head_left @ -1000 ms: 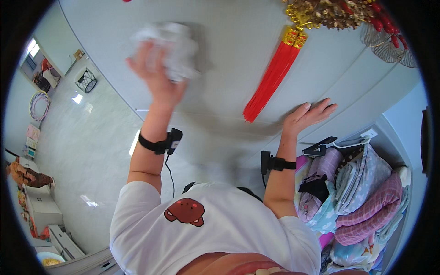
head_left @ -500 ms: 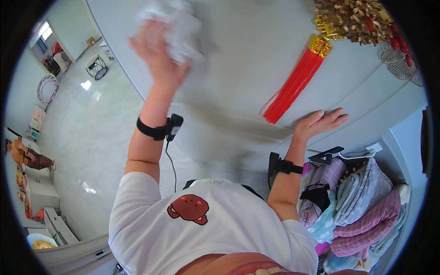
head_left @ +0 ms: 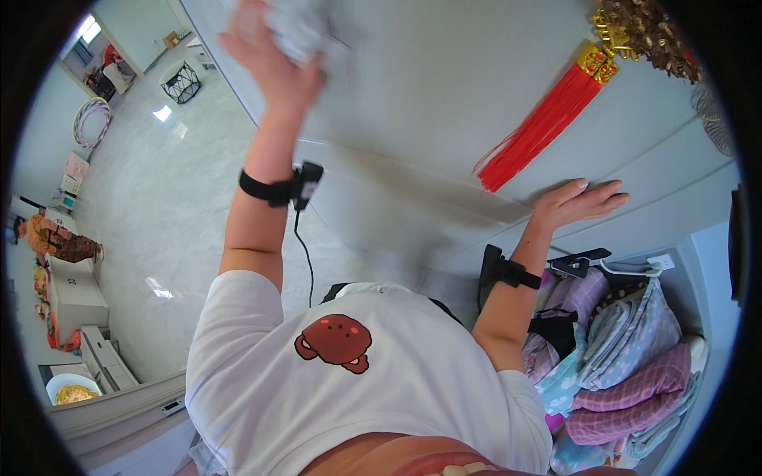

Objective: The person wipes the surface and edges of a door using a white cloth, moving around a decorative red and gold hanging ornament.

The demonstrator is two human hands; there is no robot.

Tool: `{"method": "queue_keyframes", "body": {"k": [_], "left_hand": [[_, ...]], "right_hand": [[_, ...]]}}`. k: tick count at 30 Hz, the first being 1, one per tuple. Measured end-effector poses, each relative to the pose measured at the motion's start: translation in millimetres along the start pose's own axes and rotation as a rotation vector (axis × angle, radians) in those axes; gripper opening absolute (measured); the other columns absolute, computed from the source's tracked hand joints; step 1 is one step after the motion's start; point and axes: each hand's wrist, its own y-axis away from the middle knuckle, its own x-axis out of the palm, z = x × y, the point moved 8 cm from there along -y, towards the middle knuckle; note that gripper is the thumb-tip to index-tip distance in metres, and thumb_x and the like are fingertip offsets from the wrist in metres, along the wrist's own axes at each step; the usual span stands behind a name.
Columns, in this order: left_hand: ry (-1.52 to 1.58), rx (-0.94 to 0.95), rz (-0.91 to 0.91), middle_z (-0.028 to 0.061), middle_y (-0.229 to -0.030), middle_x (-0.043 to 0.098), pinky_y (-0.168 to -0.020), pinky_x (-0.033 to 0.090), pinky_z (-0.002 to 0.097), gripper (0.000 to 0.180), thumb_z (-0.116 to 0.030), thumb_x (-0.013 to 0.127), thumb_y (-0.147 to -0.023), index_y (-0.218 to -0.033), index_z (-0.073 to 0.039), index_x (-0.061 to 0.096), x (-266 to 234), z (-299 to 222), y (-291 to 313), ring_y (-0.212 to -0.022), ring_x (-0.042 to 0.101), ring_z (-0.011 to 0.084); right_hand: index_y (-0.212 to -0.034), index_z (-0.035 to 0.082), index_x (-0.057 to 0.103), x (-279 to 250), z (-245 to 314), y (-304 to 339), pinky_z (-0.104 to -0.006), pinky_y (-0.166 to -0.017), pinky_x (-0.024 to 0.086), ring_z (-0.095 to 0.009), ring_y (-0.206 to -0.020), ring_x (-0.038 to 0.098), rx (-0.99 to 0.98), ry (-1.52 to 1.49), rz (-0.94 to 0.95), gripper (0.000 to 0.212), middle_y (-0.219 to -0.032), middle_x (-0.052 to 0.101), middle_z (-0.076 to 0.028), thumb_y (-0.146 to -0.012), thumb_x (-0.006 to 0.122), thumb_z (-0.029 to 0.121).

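My left hand (head_left: 270, 51) is raised high against a pale grey door panel (head_left: 444, 95) and grips a crumpled light grey cloth (head_left: 305, 28) pressed to the surface. My right hand (head_left: 575, 202) lies flat with fingers spread on the same panel, lower and to the right. A red tassel (head_left: 548, 119) with a gold cap hangs on the panel between my hands, under a brown and gold ornament (head_left: 643, 32). Black bands with small devices sit on both wrists.
Folded blankets and clothes in pink, purple and pale blue (head_left: 627, 357) are stacked at the lower right beside the door. A glossy tiled floor (head_left: 151, 222) stretches left, with a white cabinet (head_left: 75, 293), a hoop (head_left: 91, 119) and a black wire stand (head_left: 182, 83).
My left hand has slid the cloth upward along the panel, toward the top of the view. My right hand stays planted flat on the panel.
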Motion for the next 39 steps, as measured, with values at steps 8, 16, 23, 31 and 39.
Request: {"method": "queue_keyframes", "body": {"k": [8, 16, 23, 31, 39], "left_hand": [[-0.086, 0.339, 0.361, 0.0067, -0.126, 0.053, -0.110, 0.006, 0.0560, 0.048, -0.028, 0.062, -0.075, -0.122, -0.021, 0.056, 12, -18, 46, -0.122, 0.047, 0.0252], [-0.090, 0.170, 0.097, 0.0198, -0.129, 0.045, -0.108, 0.016, 0.0535, 0.064, -0.027, 0.064, -0.073, -0.128, -0.002, 0.043, -3, -2, 26, -0.124, 0.039, 0.0385], [0.019, 0.673, 0.739, -0.0097, -0.120, 0.057, -0.100, 0.025, 0.0524, 0.043, -0.023, 0.057, -0.083, -0.122, -0.039, 0.054, 16, -64, 179, -0.111, 0.054, 0.0099], [-0.170, -0.137, -0.050, 0.0263, -0.136, 0.038, -0.109, 0.021, 0.0476, 0.067, -0.014, 0.059, -0.074, -0.134, 0.005, 0.035, -32, 73, 13, -0.127, 0.033, 0.0422], [0.023, 0.359, 0.531, -0.0032, -0.121, 0.057, -0.108, 0.009, 0.0579, 0.053, -0.017, 0.064, -0.073, -0.122, -0.035, 0.055, 6, -33, 176, -0.120, 0.048, 0.0195]], "right_hand": [[-0.141, -0.006, 0.025, 0, -2, 1, -0.0589, -0.108, 0.010, -0.049, -0.136, 0.011, -0.016, -0.045, -0.007, 0.065, -0.147, 0.011, -0.035, -0.096, 0.035, 0.040], [-0.140, -0.008, 0.025, 0, 0, -3, -0.0575, -0.108, 0.009, -0.050, -0.136, 0.009, 0.001, -0.065, 0.002, 0.068, -0.146, 0.010, -0.037, -0.094, 0.037, 0.040], [-0.141, -0.008, 0.024, 1, -2, -1, -0.0582, -0.107, 0.009, -0.050, -0.137, 0.007, -0.010, -0.081, 0.006, 0.066, -0.146, 0.009, -0.037, -0.095, 0.037, 0.039], [-0.144, -0.005, 0.019, 6, -4, 3, -0.0580, -0.108, 0.007, -0.049, -0.137, 0.006, -0.044, -0.075, 0.027, 0.065, -0.147, 0.004, -0.037, -0.096, 0.036, 0.036], [-0.146, -0.003, 0.014, 8, -1, 4, -0.0589, -0.107, 0.006, -0.049, -0.137, 0.004, -0.080, -0.080, 0.041, 0.064, -0.147, 0.001, -0.036, -0.097, 0.034, 0.034]]}}
